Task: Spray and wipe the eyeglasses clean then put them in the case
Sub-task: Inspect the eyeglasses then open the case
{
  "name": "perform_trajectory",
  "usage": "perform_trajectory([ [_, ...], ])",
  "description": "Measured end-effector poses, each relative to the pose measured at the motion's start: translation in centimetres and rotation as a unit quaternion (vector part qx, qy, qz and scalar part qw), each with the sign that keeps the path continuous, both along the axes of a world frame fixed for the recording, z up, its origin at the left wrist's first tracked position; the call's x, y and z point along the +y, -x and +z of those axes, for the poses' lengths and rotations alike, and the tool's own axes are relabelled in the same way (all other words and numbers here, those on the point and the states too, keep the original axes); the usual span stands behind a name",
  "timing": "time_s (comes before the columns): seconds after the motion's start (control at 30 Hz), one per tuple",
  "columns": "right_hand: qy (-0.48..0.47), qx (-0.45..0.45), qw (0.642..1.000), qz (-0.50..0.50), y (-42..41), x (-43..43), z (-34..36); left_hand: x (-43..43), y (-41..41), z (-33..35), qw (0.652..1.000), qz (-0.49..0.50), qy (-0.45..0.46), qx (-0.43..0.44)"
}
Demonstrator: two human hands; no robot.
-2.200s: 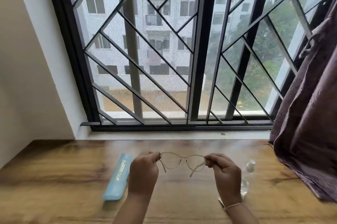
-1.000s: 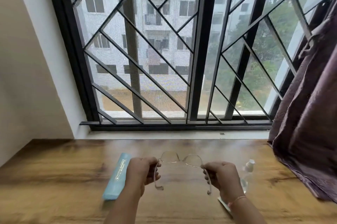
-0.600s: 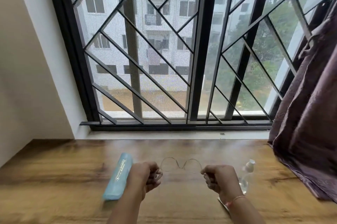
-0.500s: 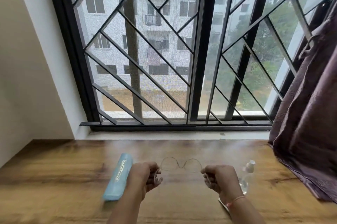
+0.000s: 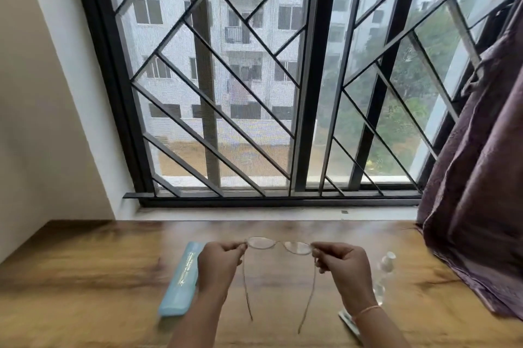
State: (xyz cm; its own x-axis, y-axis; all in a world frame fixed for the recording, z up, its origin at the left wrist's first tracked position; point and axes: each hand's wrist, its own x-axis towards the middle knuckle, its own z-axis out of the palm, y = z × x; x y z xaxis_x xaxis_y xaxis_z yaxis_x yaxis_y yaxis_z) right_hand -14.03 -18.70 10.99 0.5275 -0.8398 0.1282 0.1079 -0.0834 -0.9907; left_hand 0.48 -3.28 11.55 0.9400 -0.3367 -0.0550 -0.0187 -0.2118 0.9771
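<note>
The left hand (image 5: 219,265) and right hand (image 5: 343,268) each pinch an outer corner of the eyeglasses (image 5: 278,245), holding them above the desk (image 5: 85,277) between the blue case (image 5: 181,282) and the spray bottle (image 5: 385,268). Pulling the corners apart could twist the thin frame, and freeing one hand for the bottle could let the pair swing or drop. Half a second earlier only the front rims showed between the fists; now both temples trail open toward the person, while case and bottle lie unmoved.
</note>
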Motion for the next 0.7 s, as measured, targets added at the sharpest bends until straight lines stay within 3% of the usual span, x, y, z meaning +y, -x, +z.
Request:
perform_trajectory([
  [0.23,0.159,-0.055,0.985,-0.029,0.3,0.5,0.6,-0.2,0.1,0.1,0.994,-0.016,0.063,-0.084],
  [0.37,0.204,-0.07,0.976,-0.039,0.5,0.4,0.2,-0.2,0.0,-0.1,0.989,-0.009,0.087,-0.122],
  [0.7,0.347,-0.108,0.928,-0.081,1.2,1.2,0.5,0.0,1.1,0.7,0.98,-0.063,0.175,-0.07],
])
